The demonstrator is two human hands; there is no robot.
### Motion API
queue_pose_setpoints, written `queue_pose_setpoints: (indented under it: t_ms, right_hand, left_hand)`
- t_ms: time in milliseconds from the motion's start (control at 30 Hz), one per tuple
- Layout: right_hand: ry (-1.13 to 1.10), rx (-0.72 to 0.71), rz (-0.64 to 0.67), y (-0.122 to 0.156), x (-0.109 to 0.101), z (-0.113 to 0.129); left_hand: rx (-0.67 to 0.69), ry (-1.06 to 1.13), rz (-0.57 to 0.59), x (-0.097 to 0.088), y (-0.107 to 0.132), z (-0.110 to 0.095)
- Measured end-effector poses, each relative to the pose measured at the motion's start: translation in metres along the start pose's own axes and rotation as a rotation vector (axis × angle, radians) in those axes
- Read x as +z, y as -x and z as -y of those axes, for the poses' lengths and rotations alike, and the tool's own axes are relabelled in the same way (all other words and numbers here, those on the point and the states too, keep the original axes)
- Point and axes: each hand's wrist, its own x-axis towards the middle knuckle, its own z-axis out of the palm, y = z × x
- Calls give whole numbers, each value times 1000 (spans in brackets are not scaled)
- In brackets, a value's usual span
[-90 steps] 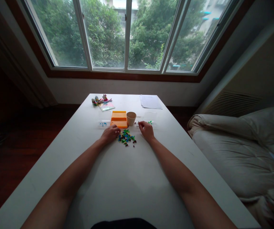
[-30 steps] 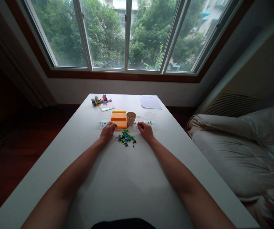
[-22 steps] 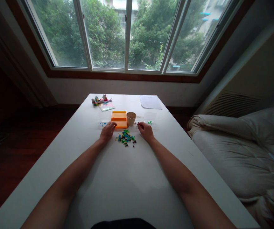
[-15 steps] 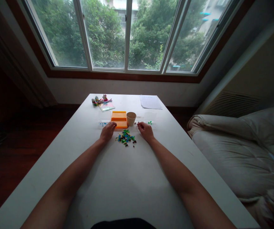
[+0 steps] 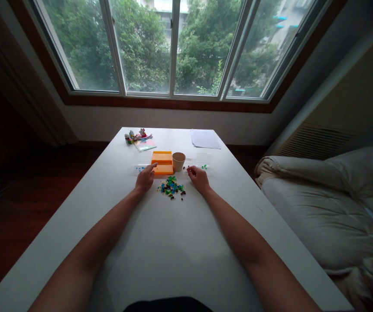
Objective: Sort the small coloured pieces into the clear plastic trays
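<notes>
A small pile of coloured pieces [image 5: 171, 187], blue, green and dark, lies on the white table [image 5: 160, 251] between my hands. My left hand [image 5: 145, 178] rests left of the pile. Its fingers stretch forward to the near left corner of an orange tray [image 5: 162, 162], beside a small clear box [image 5: 141, 167] with blue bits. My right hand [image 5: 199, 178] lies right of the pile with its fingers curled and the tips pinched together on the table. What they hold is too small to see. Just beyond it, a second clear box [image 5: 203, 163] holds green bits.
A paper cup [image 5: 179, 161] stands right of the orange tray. Farther back are small toy figures [image 5: 137, 136], a coloured card [image 5: 145, 145] and a sheet of paper [image 5: 205, 138]. A bed with a pale duvet [image 5: 329, 199] runs along the table's right side. Dark floor lies to the left.
My left hand has left the pile and moved forward and left to the orange tray, its fingers now stretched out. My right hand has barely shifted.
</notes>
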Motion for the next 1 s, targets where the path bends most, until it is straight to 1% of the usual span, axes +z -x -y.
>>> queue_pose_setpoints:
  t_ms: [167,400,533,800,1000]
  right_hand:
    - [5,15,12,0,-2,2]
    - [3,17,15,0,-2,2]
    - [-3,8,8,0,-1,-1]
    - [4,11,7,0,0,-1]
    - [2,11,4,0,-1,0]
  left_hand:
    - [-5,-70,53,-1,1,-5]
    - [61,-111,175,3,3,-2]
    - [64,-121,239,5,4,-3]
    - [52,-156,282,3,5,-8]
    - [61,-140,247,3,4,-8]
